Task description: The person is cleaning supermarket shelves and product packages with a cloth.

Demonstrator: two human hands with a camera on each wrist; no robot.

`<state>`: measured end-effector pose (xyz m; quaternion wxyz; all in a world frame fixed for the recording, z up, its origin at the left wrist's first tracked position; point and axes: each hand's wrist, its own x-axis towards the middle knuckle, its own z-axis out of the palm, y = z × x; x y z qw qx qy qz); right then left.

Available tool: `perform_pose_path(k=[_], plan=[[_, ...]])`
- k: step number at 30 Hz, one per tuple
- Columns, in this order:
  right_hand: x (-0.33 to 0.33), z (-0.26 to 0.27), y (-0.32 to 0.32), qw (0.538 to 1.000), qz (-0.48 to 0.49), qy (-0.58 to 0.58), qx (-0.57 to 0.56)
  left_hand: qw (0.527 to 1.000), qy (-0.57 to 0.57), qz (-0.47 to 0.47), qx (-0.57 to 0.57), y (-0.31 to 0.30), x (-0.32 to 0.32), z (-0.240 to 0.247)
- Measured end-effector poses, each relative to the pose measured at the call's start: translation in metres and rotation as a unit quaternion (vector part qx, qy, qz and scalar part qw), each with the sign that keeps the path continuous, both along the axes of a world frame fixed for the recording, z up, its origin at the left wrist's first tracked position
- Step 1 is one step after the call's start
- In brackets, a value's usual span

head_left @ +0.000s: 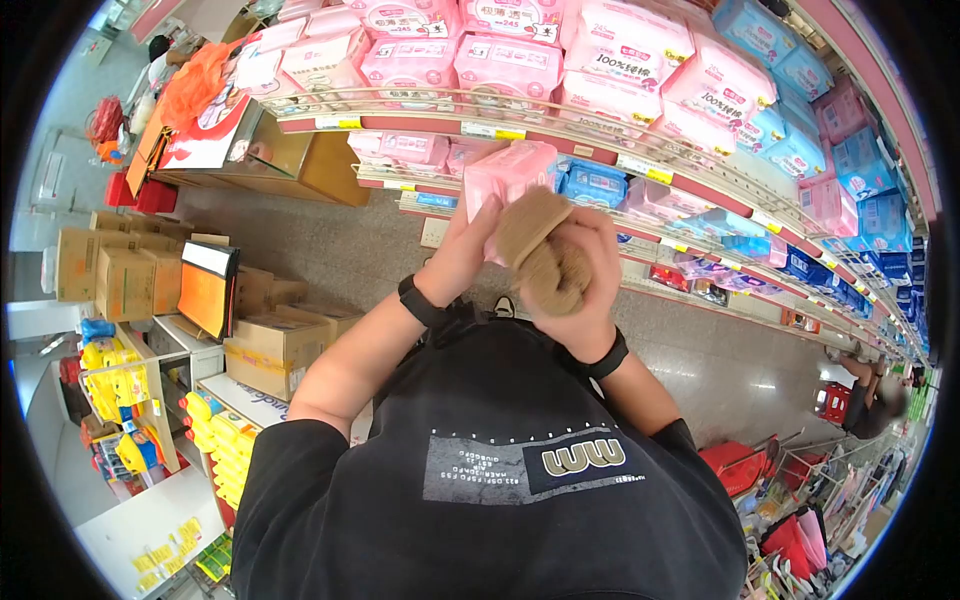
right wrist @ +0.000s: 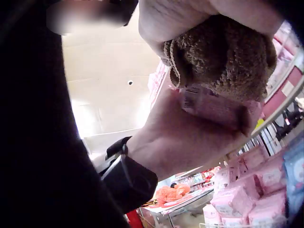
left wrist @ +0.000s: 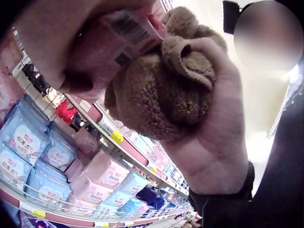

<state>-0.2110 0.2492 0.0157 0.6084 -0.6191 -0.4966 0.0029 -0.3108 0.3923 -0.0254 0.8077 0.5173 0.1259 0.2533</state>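
Observation:
In the head view my left hand (head_left: 462, 250) grips a pink soft pack (head_left: 508, 170) in front of the shelf. A barcode shows on the pack (left wrist: 126, 33) in the left wrist view. My right hand (head_left: 592, 285) holds a bunched brown cloth (head_left: 540, 250), fuzzy and folded over on itself, against the near side of the pack. From the right wrist view, the cloth (right wrist: 223, 59) lies right along the pack (right wrist: 213, 110), with the left hand (right wrist: 183, 135) wrapped beneath. The cloth hides part of the pack.
Pink packs (head_left: 410, 65) fill the shelf ahead, behind a wire rail (head_left: 400, 97); blue packs (head_left: 595, 183) sit on the lower shelf. Cardboard boxes (head_left: 275, 350) stand at left on the floor. Another person (head_left: 868, 395) is far right, beside a red basket (head_left: 832, 402).

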Motion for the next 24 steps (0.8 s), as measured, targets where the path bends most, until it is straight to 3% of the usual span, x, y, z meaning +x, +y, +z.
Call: perform_pose_path(k=[1, 3, 4, 6, 9, 10, 13, 15, 17, 20, 24], plan=[[-0.003, 0.001, -0.001, 0.999, 0.019, -0.042, 0.001, 0.999, 0.034, 0.000, -0.026, 0.001, 0.000, -0.005], [-0.007, 0.003, -0.002, 0.990, 0.055, -0.127, 0.001, 0.975, 0.002, -0.082, -0.209, 0.002, -0.004, -0.005], [-0.006, -0.007, 0.001, 0.981, 0.062, -0.184, 0.019, 0.918, -0.063, -0.161, -0.357, 0.004, -0.008, 0.004], [-0.004, -0.011, 0.001, 0.975, 0.054, -0.215, 0.021, 0.888, -0.114, -0.195, -0.401, 0.008, -0.007, 0.008], [0.004, -0.014, -0.002, 0.980, 0.022, -0.195, 0.014, 0.967, -0.021, -0.048, -0.250, 0.005, -0.010, 0.022], [0.008, -0.015, -0.004, 0.984, 0.008, -0.178, 0.010, 0.977, -0.038, -0.064, -0.198, 0.009, -0.012, 0.015], [0.019, -0.029, -0.002, 0.997, -0.060, -0.043, -0.010, 0.967, -0.078, -0.057, -0.236, 0.008, -0.017, 0.014], [0.025, -0.049, -0.003, 0.995, -0.049, 0.080, -0.032, 0.964, -0.098, -0.082, -0.231, 0.008, -0.019, 0.010], [0.030, -0.068, -0.005, 0.966, -0.044, 0.247, -0.058, 0.955, -0.108, -0.095, -0.259, 0.009, -0.022, 0.010], [0.031, -0.071, -0.013, 0.890, -0.043, 0.455, 0.004, 0.978, -0.060, -0.078, -0.185, 0.010, -0.027, 0.013], [0.033, -0.064, -0.029, 0.915, 0.004, 0.403, 0.011, 0.991, -0.079, -0.050, -0.098, 0.015, -0.018, 0.015]])
